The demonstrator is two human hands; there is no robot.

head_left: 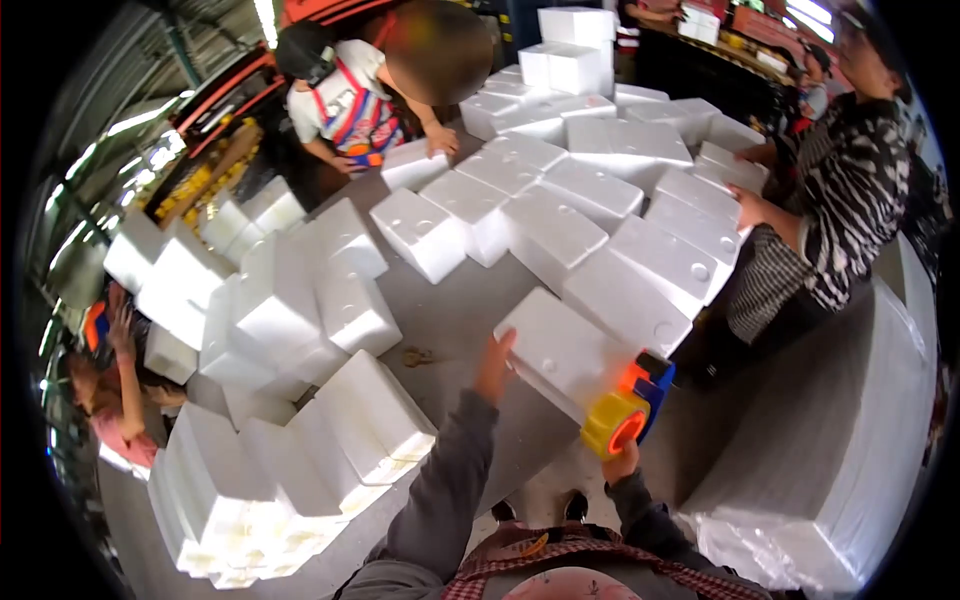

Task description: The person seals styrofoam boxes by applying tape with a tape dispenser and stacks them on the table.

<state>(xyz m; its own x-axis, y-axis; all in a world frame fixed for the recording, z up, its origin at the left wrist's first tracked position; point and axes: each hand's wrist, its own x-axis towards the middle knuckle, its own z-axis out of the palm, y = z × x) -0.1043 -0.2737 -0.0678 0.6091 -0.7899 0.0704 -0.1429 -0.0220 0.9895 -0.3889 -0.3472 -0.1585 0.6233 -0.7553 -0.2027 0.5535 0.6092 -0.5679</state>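
A white foam box (558, 342) with a lid lies at the near edge of the table in front of me. My left hand (494, 368) holds its left end, with the fingertips at the upper corner. In my right hand (622, 464) is a tape dispenser (650, 392), blue and orange, with a yellow tape roll (606, 424). The dispenser is over the box's near right end, and the fingers wrap around its lower part. Whether tape touches the foam is too blurred to tell.
Many white foam boxes (425, 225) cover the table (450, 330); more stand stacked at left (370, 410). A person (350, 105) across the table handles a box and a dispenser. Another person (850, 190) touches boxes at right; a third (125, 400) is at far left. Plastic-wrapped sheets (800, 460) stand right.
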